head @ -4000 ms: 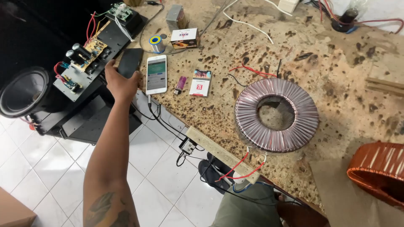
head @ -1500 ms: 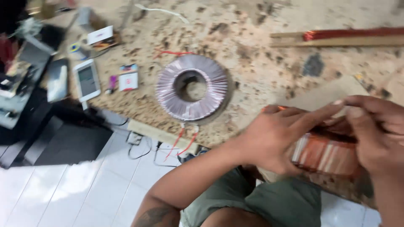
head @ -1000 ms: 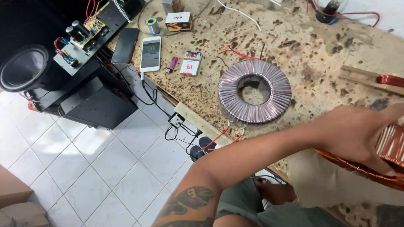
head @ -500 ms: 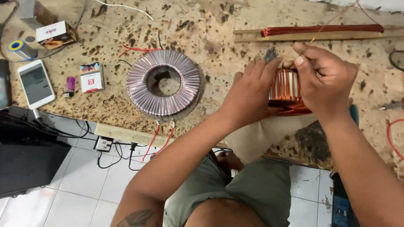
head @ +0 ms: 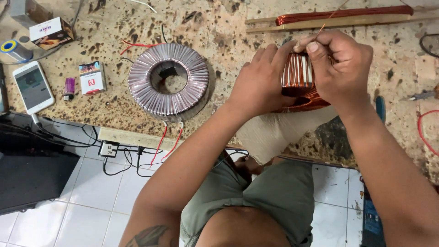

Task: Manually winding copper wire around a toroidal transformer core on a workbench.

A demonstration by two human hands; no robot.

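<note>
Both my hands hold a copper-wound ring coil point(head: 298, 77) upright over the speckled worktop point(head: 228, 36). My left hand point(head: 263, 80) grips its left side. My right hand point(head: 340, 68) wraps over the top and right side, and its thumb and fingers pinch a thin copper wire point(head: 325, 24) that rises from the coil. A beige cloth point(head: 274, 132) lies under the coil at the table's edge. A larger, finished pinkish ring coil point(head: 168, 78) with red leads lies flat to the left of my hands.
A long wooden stick wound with copper wire point(head: 338, 14) lies at the back. A white phone point(head: 33, 87), a purple lighter point(head: 69, 87), a small red-and-white pack point(head: 91, 77), a box point(head: 50, 32) and a solder spool point(head: 13, 49) sit at the left. Cables and a black case point(head: 32, 174) are below the edge.
My left hand left the dark phone at the far left and came to the copper coil. Both hands have raised the coil upright, and the right now pinches the wire.
</note>
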